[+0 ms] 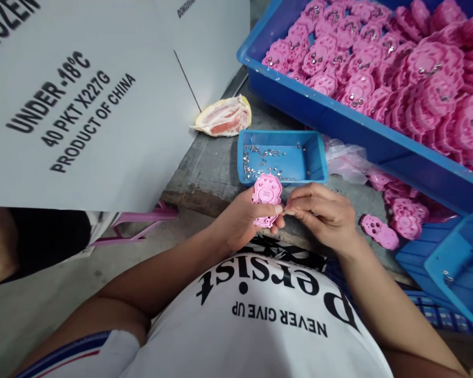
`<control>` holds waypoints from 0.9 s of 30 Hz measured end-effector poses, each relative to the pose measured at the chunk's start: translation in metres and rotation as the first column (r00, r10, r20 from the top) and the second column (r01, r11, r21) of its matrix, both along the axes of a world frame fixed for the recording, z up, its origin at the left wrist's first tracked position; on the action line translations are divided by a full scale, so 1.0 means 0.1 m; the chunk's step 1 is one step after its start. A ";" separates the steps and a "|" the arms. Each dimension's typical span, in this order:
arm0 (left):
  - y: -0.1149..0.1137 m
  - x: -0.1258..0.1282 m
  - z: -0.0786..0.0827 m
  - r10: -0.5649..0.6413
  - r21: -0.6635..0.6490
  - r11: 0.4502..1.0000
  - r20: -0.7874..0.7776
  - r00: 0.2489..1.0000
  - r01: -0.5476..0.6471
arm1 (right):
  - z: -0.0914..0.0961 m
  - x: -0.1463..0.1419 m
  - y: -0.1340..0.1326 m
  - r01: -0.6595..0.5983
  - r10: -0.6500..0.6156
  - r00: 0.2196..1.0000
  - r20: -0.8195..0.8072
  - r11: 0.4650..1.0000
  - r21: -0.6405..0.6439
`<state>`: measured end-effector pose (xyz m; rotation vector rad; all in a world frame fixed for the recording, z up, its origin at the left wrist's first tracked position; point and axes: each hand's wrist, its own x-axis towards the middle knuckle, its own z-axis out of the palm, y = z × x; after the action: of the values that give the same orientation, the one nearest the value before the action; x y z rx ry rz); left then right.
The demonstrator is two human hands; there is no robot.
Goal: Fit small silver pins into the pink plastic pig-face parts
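Note:
My left hand (240, 218) is closed around a pink paw-shaped plastic part (266, 195), held upright just in front of my chest. My right hand (323, 215) sits beside it with fingertips pinched together against the part's right edge; whatever they pinch is too small to make out. Just beyond both hands stands a small blue tray (315, 157) holding several tiny metal pieces (260, 157).
A large blue bin (339, 118) heaped with pink parts (398, 68) fills the upper right. Loose pink parts (380, 231) lie on the grey bench at right, near another blue tray (457, 268). A printed white carton (82, 105) stands left; a pomelo peel (224, 116) lies behind it.

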<state>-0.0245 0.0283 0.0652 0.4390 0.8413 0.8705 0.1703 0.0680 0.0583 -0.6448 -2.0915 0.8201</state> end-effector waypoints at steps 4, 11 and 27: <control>-0.02 0.05 0.02 0.015 -0.013 1.000 0.004 1.000 -0.014 | 0.00 0.02 -0.06 0.021 -0.022 1.000 -0.012 0.996 -0.082; -0.03 0.22 0.03 0.237 0.122 0.969 -0.205 0.950 -0.215 | -0.01 -0.14 -0.29 0.212 -0.308 0.948 -0.078 0.796 -0.567; -0.06 0.31 -0.05 0.230 0.288 0.925 0.099 0.968 -0.249 | -0.08 -0.29 -0.34 0.289 -0.572 0.787 -0.231 0.672 -0.681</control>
<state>0.0066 0.0227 0.0604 0.5763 0.7149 1.2426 0.1414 0.0335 0.0499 -1.1526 -1.1482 1.2305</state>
